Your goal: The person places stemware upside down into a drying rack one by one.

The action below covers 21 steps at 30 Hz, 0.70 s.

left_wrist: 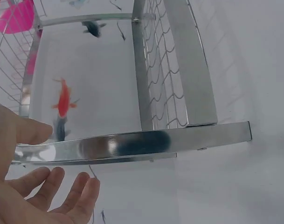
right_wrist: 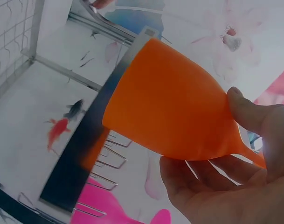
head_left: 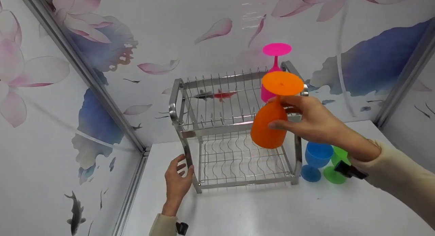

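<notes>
My right hand (head_left: 317, 122) holds an orange plastic goblet (head_left: 268, 127) upside down, its foot uppermost and its bowl tilted. The thumb lies against the bowl and the fingers curl around where bowl and stem meet. The goblet overlaps the right front of a two-tier metal dish rack (head_left: 221, 131) in the head view. By the rack's left front leg is my left hand (head_left: 178, 181), fingers loosely bent. In the left wrist view its thumb and fingers (left_wrist: 81, 198) lie on either side of the metal bar (left_wrist: 128, 144). A pink goblet (head_left: 277, 50) stands inverted on the upper tier, partly hidden.
To the right of the rack, a blue goblet (head_left: 318, 156) and a green goblet (head_left: 334, 176) stand upright on the white table (head_left: 251, 209), the green one partly behind my right sleeve. Walls printed with flowers and fish rise behind and at the sides.
</notes>
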Motion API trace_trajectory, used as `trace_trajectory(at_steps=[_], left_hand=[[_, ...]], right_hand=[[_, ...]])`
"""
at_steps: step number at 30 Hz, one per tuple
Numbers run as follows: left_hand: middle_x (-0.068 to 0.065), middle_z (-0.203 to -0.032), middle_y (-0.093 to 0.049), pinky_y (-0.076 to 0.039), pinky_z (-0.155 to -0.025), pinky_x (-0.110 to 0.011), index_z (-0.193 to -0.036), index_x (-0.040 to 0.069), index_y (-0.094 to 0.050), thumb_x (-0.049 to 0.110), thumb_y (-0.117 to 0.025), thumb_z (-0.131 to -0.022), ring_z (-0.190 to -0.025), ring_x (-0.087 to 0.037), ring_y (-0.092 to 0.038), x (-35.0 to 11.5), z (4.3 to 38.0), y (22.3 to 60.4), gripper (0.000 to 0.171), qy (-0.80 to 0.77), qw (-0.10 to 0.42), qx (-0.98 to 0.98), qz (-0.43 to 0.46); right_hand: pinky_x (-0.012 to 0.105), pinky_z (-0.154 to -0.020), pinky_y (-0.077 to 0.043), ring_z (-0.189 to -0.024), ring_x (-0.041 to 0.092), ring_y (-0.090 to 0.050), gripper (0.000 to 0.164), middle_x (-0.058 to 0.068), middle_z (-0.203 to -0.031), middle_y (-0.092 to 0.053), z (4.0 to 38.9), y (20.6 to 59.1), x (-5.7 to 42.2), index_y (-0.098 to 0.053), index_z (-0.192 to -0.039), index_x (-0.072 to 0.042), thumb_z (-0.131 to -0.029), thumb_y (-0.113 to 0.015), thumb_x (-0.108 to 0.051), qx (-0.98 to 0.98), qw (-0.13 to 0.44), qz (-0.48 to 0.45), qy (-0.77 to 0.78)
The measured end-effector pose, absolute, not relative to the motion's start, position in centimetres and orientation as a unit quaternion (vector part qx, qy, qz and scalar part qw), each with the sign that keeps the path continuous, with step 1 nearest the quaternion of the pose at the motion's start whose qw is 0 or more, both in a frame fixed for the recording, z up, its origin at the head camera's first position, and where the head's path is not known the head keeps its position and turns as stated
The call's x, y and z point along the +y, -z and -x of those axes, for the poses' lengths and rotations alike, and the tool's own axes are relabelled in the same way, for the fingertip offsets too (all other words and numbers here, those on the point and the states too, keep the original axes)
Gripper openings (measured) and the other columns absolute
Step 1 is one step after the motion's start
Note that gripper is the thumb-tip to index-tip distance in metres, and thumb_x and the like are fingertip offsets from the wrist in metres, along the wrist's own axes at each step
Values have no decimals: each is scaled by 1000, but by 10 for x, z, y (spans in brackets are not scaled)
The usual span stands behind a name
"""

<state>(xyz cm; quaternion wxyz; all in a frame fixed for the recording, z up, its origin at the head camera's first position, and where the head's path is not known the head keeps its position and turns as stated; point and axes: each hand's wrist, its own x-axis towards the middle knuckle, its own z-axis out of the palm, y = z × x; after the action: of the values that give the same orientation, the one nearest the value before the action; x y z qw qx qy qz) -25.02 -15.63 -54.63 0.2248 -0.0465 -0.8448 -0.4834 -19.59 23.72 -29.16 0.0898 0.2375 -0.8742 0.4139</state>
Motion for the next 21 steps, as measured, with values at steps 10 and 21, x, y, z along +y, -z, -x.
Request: trace_trajectory(at_steps=[10, 21], left_hand=[[-15, -116, -73, -68, -79, -29, -132, 5, -68, -2, -79, -94, -97, -31, -78, -154, 262, 555, 40, 509, 203, -836, 27], [-14, -111, -73, -67, -76, -28, -131, 4, -65, -1, -75, -96, -92, -27, -79, -160, 269, 549, 37, 470, 167, -866, 41]], right_hand=[[48, -110, -58, -123, 33, -70, 38, 11, -127, -72, 211, 244, 221, -67, -128, -3, -98, -81, -21, -880, 90, -225, -408], [51, -111, -57, -121, 32, -69, 36, 16, -125, -73, 251, 223, 200, -69, -128, 2, -97, -78, -14, -866, 110, -213, -438]])
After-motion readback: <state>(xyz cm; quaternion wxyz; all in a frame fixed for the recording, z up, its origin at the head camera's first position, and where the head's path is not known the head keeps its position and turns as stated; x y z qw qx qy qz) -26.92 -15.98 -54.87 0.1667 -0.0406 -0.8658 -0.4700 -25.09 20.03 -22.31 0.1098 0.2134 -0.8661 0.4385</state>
